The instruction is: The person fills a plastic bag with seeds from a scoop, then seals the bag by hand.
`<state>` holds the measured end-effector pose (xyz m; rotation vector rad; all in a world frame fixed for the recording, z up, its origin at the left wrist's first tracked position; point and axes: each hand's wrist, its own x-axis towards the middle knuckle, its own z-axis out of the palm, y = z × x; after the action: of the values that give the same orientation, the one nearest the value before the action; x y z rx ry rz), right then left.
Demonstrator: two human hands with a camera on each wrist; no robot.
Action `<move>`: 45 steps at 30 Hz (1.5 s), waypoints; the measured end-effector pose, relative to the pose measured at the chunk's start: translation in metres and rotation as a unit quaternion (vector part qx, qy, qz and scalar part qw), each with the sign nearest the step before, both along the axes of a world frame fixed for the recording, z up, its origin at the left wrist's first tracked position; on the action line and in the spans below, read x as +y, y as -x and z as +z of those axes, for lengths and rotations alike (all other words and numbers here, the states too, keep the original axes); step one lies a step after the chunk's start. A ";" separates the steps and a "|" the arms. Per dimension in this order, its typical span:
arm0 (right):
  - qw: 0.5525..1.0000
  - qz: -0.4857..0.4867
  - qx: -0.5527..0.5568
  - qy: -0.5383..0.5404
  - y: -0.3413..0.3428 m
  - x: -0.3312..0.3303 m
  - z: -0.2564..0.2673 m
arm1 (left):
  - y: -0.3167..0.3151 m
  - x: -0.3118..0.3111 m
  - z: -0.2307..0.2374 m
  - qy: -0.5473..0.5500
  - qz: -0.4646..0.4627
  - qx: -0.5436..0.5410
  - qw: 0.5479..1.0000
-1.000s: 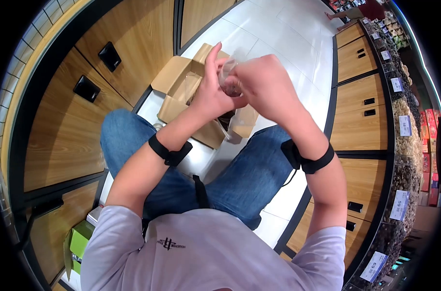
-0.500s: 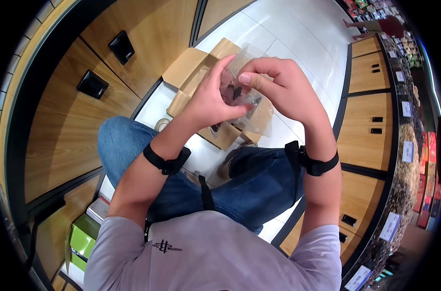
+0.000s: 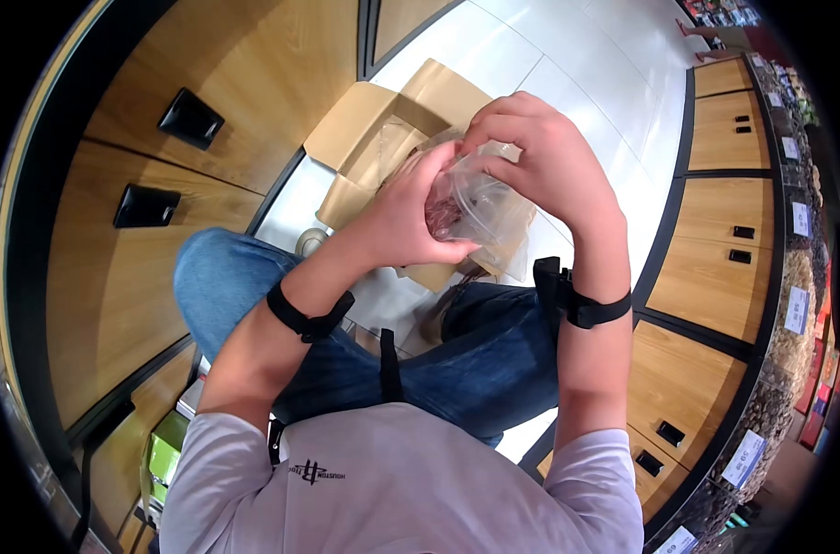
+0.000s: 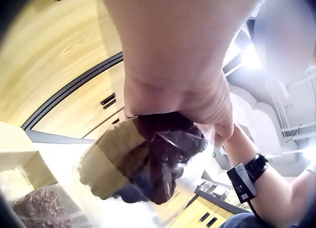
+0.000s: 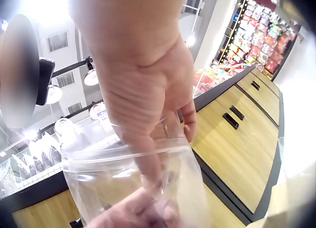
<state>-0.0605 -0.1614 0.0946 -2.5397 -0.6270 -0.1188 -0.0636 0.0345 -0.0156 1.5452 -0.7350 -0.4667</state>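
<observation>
A clear zip bag (image 3: 498,208) with dark brown pieces in its lower part is between my hands, over the carton. My left hand (image 3: 401,217) grips it around the filled part, thumb on the near side. In the left wrist view the dark contents (image 4: 165,161) bulge below that hand. At the bag's mouth, my right hand (image 3: 554,162) has curled fingers and pinches the clear film. The right wrist view shows the zip strip (image 5: 118,156) across the bag's upper part, with right-hand fingers right at it. Beneath stands an open cardboard box (image 3: 355,120), flaps spread.
Another bag of reddish-brown pieces (image 4: 42,208) lies in the box. Wooden cabinets (image 3: 226,92) rise close on the left; more cabinets (image 3: 706,286) line the right, below bins with price tags (image 3: 797,309). A green box (image 3: 166,452) stands at lower left.
The right hand has moved from in front of the left hand to the bag's right side. The bag now shows spread between the hands, with more of its clear upper part visible.
</observation>
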 end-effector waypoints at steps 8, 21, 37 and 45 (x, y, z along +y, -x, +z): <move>0.992 -0.058 -0.106 -0.026 0.002 -0.021 -0.007 | -0.025 -0.015 -0.004 -0.038 -0.005 -0.121 0.992; 0.981 -0.137 -0.066 -0.119 0.011 -0.017 0.001 | -0.045 -0.022 -0.031 -0.027 -0.008 -0.189 0.982; 0.979 -0.108 -0.144 -0.099 0.000 -0.007 -0.001 | -0.043 0.003 -0.023 -0.001 -0.008 -0.184 0.983; 0.980 -0.087 -0.140 -0.113 -0.005 -0.009 -0.003 | -0.046 0.003 -0.029 -0.014 -0.062 0.056 0.996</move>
<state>-0.0559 -0.1709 0.0913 -2.3693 -0.4628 -0.5840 -0.0174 0.0373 -0.0448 1.4919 -0.7424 -0.6523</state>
